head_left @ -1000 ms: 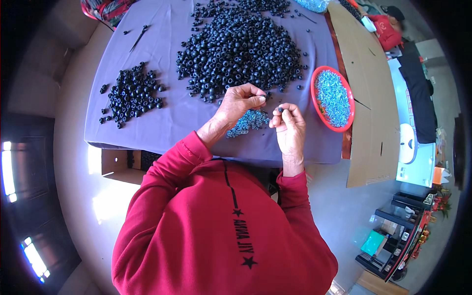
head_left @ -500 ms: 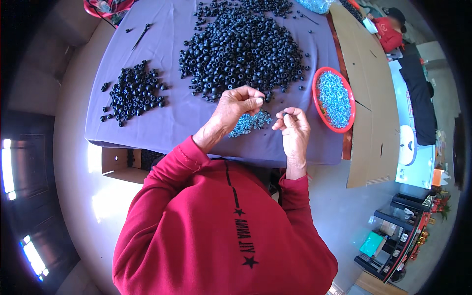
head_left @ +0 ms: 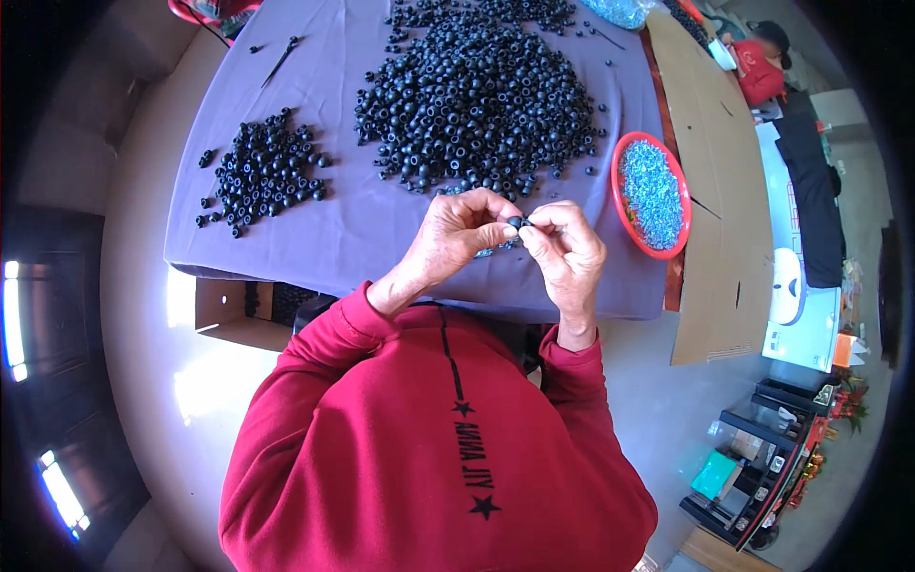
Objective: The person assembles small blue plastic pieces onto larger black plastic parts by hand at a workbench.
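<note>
In front of my chest both hands meet at the fingertips. My left hand [head_left: 456, 231] pinches a small round black bead [head_left: 516, 222] between thumb and forefinger. My right hand [head_left: 569, 250] is closed in a pinch right against that bead; a tiny dark bit shows at its fingertips, too small to name. Beneath the hands, mostly hidden by them, lies a little heap of small blue pieces [head_left: 498, 250]. Just beyond the hands spreads a large pile of black beads [head_left: 477, 105], with holes visible in many.
A smaller group of black beads [head_left: 262, 176] lies left on the purple cloth [head_left: 329, 219], scissors-like dark tool [head_left: 279, 60] behind it. At right stands a red bowl [head_left: 684, 221] of blue pieces, beside flattened cardboard [head_left: 724, 276]. A person in red [head_left: 758, 71] is at far right.
My two hands have come together; the right moved left to meet the left, which dropped slightly. The black bead now shows between their fingertips, and the hands cover more of the blue heap.
</note>
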A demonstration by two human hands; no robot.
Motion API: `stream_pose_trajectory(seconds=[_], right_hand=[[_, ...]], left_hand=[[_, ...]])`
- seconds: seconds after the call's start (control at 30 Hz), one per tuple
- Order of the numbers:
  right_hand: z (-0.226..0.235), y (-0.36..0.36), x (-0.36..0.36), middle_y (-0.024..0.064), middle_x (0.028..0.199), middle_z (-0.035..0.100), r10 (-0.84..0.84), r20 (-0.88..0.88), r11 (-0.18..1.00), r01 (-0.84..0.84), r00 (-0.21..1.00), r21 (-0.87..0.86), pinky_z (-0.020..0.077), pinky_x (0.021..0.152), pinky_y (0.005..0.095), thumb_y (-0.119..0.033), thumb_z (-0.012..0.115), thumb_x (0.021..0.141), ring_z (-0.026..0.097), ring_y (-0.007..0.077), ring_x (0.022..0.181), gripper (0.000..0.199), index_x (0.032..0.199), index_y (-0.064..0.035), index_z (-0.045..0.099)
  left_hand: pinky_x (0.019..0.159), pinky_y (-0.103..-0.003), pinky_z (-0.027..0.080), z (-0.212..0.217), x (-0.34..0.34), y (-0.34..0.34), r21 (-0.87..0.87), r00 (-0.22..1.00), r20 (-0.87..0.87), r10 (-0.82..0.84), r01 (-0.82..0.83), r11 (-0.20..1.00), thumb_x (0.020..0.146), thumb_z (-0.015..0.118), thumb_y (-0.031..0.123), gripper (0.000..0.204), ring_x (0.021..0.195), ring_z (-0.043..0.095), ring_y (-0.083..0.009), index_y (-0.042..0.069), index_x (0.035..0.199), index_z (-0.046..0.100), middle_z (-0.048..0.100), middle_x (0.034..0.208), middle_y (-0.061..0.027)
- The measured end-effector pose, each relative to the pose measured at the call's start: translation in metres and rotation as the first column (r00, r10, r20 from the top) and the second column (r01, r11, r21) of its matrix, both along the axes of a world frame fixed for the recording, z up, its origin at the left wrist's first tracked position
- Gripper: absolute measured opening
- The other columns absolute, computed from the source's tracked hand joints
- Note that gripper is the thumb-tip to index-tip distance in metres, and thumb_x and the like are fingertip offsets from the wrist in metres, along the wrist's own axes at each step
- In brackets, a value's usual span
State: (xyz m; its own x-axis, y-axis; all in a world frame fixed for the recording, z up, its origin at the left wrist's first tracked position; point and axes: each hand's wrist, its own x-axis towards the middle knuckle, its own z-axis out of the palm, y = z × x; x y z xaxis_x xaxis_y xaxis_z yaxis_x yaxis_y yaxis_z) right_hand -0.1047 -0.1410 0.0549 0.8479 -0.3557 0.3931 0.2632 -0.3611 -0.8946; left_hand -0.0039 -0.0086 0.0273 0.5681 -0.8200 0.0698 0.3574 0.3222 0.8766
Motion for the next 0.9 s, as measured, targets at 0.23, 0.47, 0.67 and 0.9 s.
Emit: stream_pose_trajectory(seconds=[0.23,0.47,0.67,0.9], right_hand=[[0.01,0.001,-0.002,0.0054,0.08,0.056,-0.04,-0.014,0.982,0.037,0.999,-0.186,0.0448,0.062,0.0234,0.006,0.064,0.074,0.054,0.0118,0.069,0.014,0.084,-0.0016,0.058],[0.001,0.005,-0.002,0.0066,0.085,0.056,-0.031,-0.018,0.996,0.03,0.999,-0.081,0.0459,0.061,0.02,0.003,0.061,0.08,0.056,0.0096,0.071,0.011,0.09,0.0029,0.058],[0.004,0.012,-0.001,0.0065,0.083,0.057,-0.055,-0.071,0.995,0.049,0.996,-0.083,0.0454,0.06,0.0202,0.001,0.06,0.081,0.056,0.0098,0.068,0.01,0.091,0.0026,0.058],[-0.002,0.03,-0.001,0.0134,0.089,0.054,-0.162,0.027,0.795,0.147,0.986,-0.588,0.0476,0.058,0.033,-0.001,0.069,0.066,0.057,0.0251,0.069,0.039,0.101,-0.0004,0.052]], left_hand=[[0.069,-0.021,0.046,0.001,0.001,0.003,-0.002,0.999,0.008,-0.046,0.046,0.999,0.081,0.064,0.005,0.016,0.077,0.055,-0.007,0.001,0.095,0.06,0.061,0.085,-0.0018],[0.061,-0.021,0.044,-0.003,0.0,0.002,0.001,0.992,-0.107,-0.06,0.06,0.998,0.08,0.066,0.012,0.019,0.067,0.052,-0.0076,0.0,0.094,0.06,0.059,0.079,-0.002],[0.061,-0.021,0.043,0.0,0.0,0.007,0.056,0.993,-0.109,-0.049,0.055,0.997,0.081,0.064,0.009,0.015,0.067,0.052,-0.0079,0.0,0.092,0.06,0.058,0.078,-0.0017],[0.071,-0.024,0.045,-0.012,-0.013,0.005,0.067,0.935,-0.355,0.026,-0.002,0.998,0.08,0.063,0.007,0.011,0.075,0.055,-0.0098,0.001,0.09,0.061,0.061,0.083,-0.0026]])
